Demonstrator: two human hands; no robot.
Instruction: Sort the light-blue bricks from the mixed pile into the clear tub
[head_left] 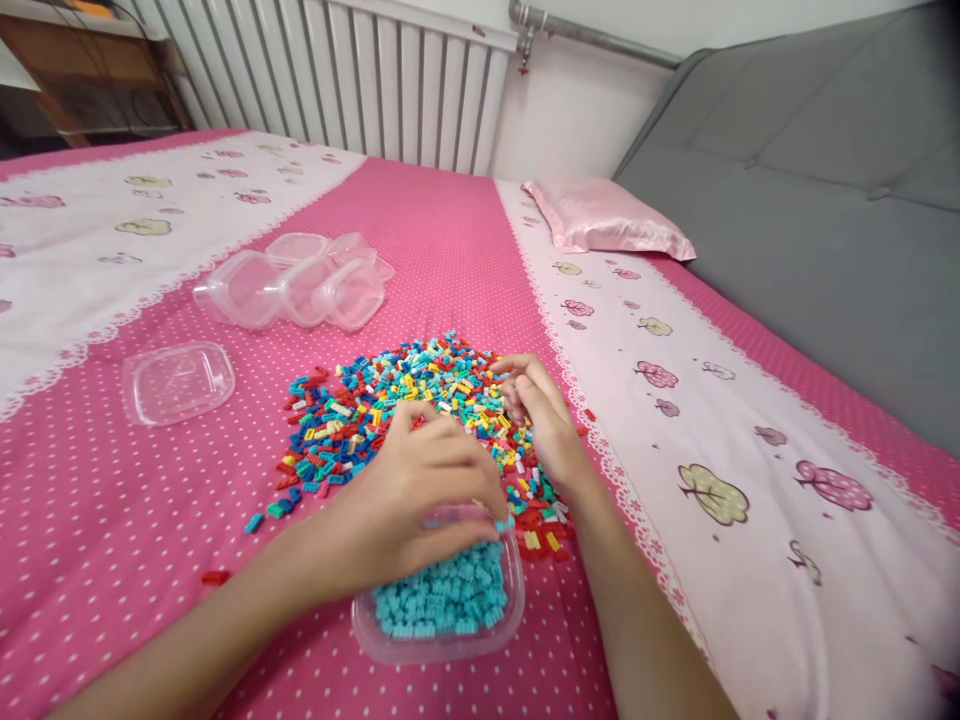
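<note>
My left hand (pixel 439 480) is over a clear plastic container (pixel 514 610) that holds many light-blue toy building bricks (pixel 442 595). Its thumb and forefinger close on a light-blue brick (pixel 507 524) near the container's far right corner. My right hand (pixel 544 420) is at the right side of a loose pile of mixed-colour building bricks (pixel 427 375). The fingers there are curled in towards the thumb, and whatever may be between them is hidden. Red, yellow, blue, green and white bricks lie around both hands; my left hand covers part of the pile.
Several clear plastic containers (pixel 300 290) are grouped beyond the pile, and a clear lid (pixel 180 382) lies at left. Stray bricks, such as a red one (pixel 216 578), are on the pink bedspread (pixel 442 220). A pink pillow (pixel 607 215) rests by the grey headboard (pixel 810 190).
</note>
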